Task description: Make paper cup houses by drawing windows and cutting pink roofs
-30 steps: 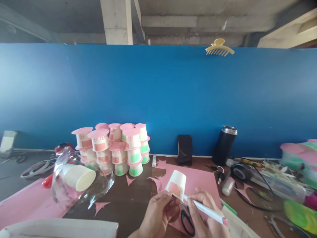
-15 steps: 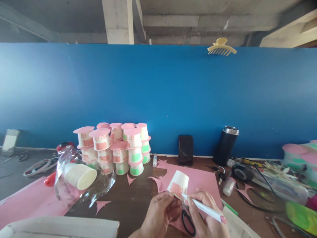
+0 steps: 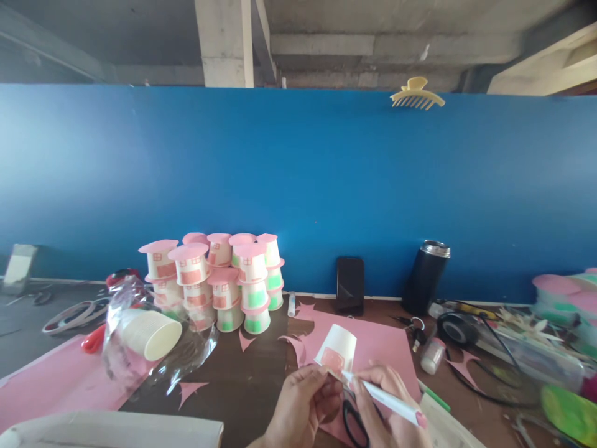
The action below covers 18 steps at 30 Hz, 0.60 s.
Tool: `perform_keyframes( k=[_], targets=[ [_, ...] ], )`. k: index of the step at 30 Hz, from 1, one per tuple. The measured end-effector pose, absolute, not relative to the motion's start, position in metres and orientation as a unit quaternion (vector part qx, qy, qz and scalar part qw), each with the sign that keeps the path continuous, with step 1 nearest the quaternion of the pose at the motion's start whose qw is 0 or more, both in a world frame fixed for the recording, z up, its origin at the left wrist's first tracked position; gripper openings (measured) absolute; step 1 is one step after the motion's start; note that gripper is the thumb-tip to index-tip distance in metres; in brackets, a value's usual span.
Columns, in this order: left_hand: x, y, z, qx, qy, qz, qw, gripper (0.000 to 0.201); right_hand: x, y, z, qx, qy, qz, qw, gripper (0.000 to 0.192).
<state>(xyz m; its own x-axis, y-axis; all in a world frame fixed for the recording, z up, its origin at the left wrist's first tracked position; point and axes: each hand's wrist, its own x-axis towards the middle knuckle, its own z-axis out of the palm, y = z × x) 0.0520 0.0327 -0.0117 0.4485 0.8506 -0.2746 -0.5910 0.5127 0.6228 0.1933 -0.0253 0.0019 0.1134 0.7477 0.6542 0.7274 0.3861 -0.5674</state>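
Paper cup (image 3: 339, 348), upturned, low centre above pink sheet (image 3: 382, 339); left hand (image 3: 301, 404) pinches its rim, right hand (image 3: 387, 404) closed on a white pen (image 3: 382, 398), tip at the pink patch. Likely very light, thin-walled, easily crushed; grip best at the stiffer rim, light pressure. Scissors (image 3: 352, 423) lie beneath.

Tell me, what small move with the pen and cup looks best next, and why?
Probably draw the pen tip a little across the pink patch. The left hand holds the upturned paper cup steady, and the right hand has the white pen with its tip at the cup's rim edge, beside that patch.
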Motion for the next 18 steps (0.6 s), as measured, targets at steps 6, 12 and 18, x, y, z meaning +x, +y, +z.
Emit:
perform_keyframes(
  k=[6, 12, 18],
  targets=[
    [0.0526, 0.0334, -0.0126, 0.224, 0.293, 0.441, 0.818, 0.027, 0.1946, -0.0246, 0.0004, -0.556, -0.661, 0.000, 0.503, 0.012],
    [0.0539, 0.0333, -0.0141, 0.241, 0.289, 0.436, 0.818, 0.028, 0.1988, -0.0218, -0.0049, -0.562, -0.656, -0.012, 0.504, 0.012],
    [0.0532, 0.0337, -0.0162, 0.250, 0.282, 0.437, 0.817, 0.025, 0.1986, -0.0225, -0.0021, -0.562, -0.665, -0.004, 0.491, 0.015]
  ],
)
